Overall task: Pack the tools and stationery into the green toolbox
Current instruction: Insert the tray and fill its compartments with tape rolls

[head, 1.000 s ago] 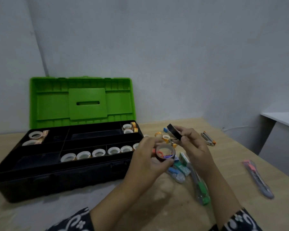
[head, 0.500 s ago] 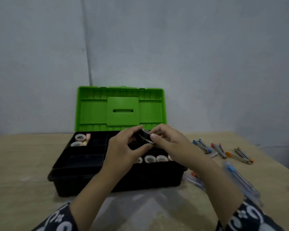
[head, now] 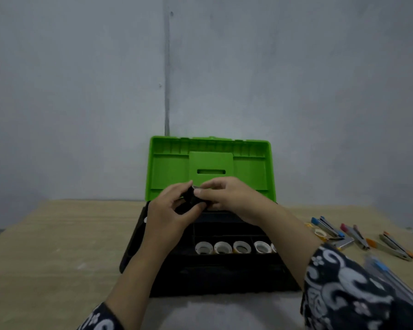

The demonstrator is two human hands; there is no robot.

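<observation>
The toolbox stands open against the wall, its green lid (head: 210, 160) upright and its black tray (head: 224, 260) facing me. Both hands hover over the tray's rear compartments. My left hand (head: 169, 215) and my right hand (head: 227, 196) together pinch a dark tape roll (head: 190, 196) between their fingertips; most of the roll is hidden by fingers. Several white tape rolls (head: 231, 247) sit in a row in the tray's front compartment.
On the wooden table (head: 57, 246) to the right lie staplers with coloured ends (head: 329, 228), (head: 355, 235), (head: 396, 246), a small tape roll (head: 320, 233) and a clear pen pack (head: 391, 279). A grey wall stands close behind the box.
Both hands carried the dark tape roll from over the table's right side to above the toolbox tray, then further back over it. My view swung left, centring the box.
</observation>
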